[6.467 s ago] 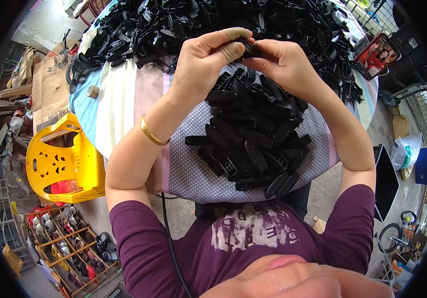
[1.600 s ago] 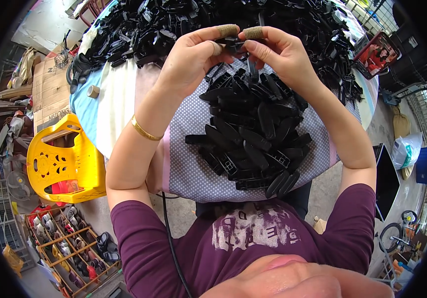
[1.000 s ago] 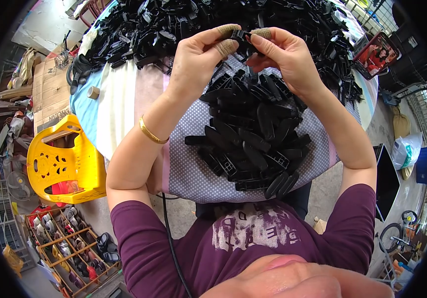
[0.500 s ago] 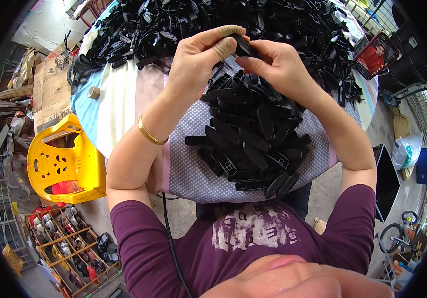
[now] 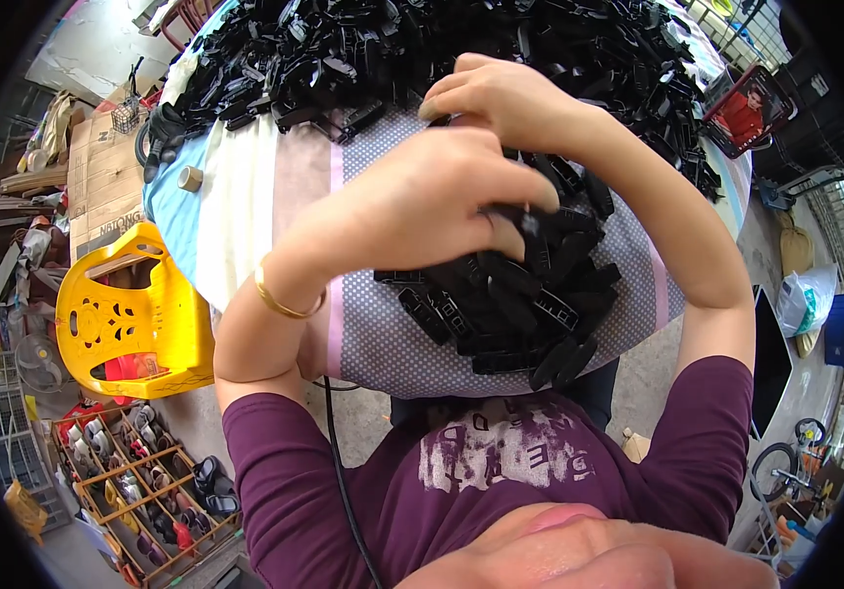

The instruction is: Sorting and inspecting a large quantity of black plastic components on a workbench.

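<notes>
A cloth-covered counter [image 5: 383, 344] carries heaped black plastic parts [image 5: 501, 294]; left hand [image 5: 422, 201] fingers close on one part, right hand [image 5: 501, 98] curls into the far pile; best set it down flat

Your round table [image 5: 245, 187] wears a patchwork of cloths — pale blue at the left rim, cream, then grey dotted fabric toward you. A big heap of black plastic parts [image 5: 422, 44] covers its far side — a smaller pile [image 5: 515, 304] lies near you. A tape roll [image 5: 189, 178] sits left.
</notes>
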`<state>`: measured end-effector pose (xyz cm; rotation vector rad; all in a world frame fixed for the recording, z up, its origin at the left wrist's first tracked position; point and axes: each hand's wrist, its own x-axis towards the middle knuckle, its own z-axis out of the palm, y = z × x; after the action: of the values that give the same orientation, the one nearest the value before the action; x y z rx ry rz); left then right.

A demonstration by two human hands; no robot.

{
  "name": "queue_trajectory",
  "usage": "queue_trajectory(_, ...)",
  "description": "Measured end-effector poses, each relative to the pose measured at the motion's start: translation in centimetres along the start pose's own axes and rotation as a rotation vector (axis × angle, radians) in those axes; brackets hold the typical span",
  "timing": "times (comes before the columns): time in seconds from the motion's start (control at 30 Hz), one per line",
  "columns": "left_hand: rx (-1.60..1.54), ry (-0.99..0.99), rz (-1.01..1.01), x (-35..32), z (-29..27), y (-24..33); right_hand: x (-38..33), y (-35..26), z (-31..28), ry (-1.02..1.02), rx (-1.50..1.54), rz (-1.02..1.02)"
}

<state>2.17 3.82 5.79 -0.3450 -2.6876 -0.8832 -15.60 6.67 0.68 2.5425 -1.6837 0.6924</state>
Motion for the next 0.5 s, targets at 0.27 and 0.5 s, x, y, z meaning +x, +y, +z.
queue_trajectory(0.27,0.616,0.1,-0.678,-1.9,-4.3,-6.0,1.1,0.6,0.3,-0.131,-0.146,0.02)
queue_trajectory(0.5,0.82,0.07,-0.7,-2.2,-2.0,-9.3,-2.5,-0.4,-0.9,0.206,0.118,0.102)
